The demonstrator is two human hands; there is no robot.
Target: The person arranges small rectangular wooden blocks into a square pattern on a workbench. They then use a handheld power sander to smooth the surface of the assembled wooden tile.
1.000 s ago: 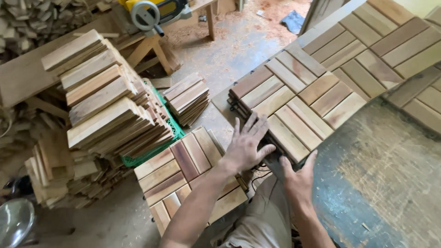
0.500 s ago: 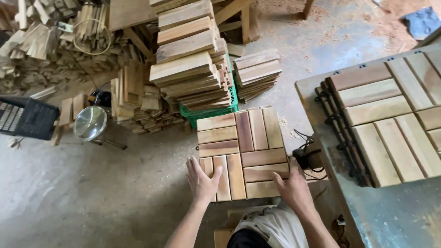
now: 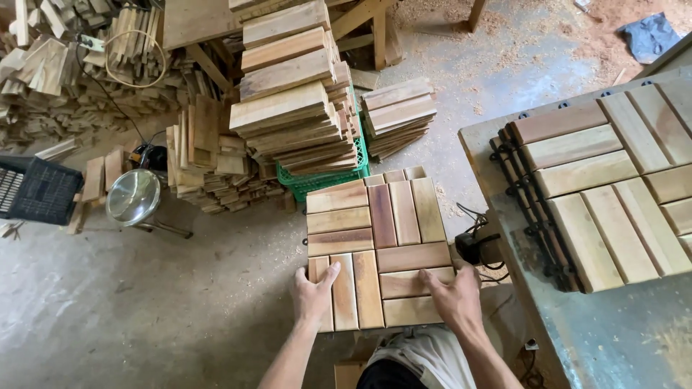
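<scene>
Nearest the camera, both hands are on the near edge of a square wooden deck tile (image 3: 378,252), the top one of a low stack on the floor. Left hand (image 3: 313,294) wraps the near-left corner, thumb on top, fingers curled under the edge. Right hand (image 3: 453,297) grips the near-right corner the same way, palm over the last slat. Both are closed on the tile; can't tell whether it's lifted or sitting flush on the stack.

Risks as I read them:
- Grip sits only on the near edge. If the far edge drops or drags, the tile could pivot and slip out, or skew the stack under it.
- Fingers are under the edge. A pinch looks likely if the tile settles onto the one below.
- Black cable (image 3: 481,243) lies just right of the tile, near the right wrist. It could snag a corner or a sleeve.
- Grey workbench (image 3: 613,338) on the right carries another stack of deck tiles (image 3: 605,187) with black plastic backing hanging at its near-left edge. A tile swung right could clip it.
- Further out, the green crate (image 3: 328,176) holds a tall leaning pile of loose slats (image 3: 292,94), just beyond the tile's far edge. A push forward could nudge it and bring slats down.
- Far left: metal bowl (image 3: 132,196), black crate (image 3: 36,189), scrap offcuts (image 3: 58,65) — well apart, low concern. Sawdust on the concrete floor (image 3: 144,310) could make footing slippery.
</scene>
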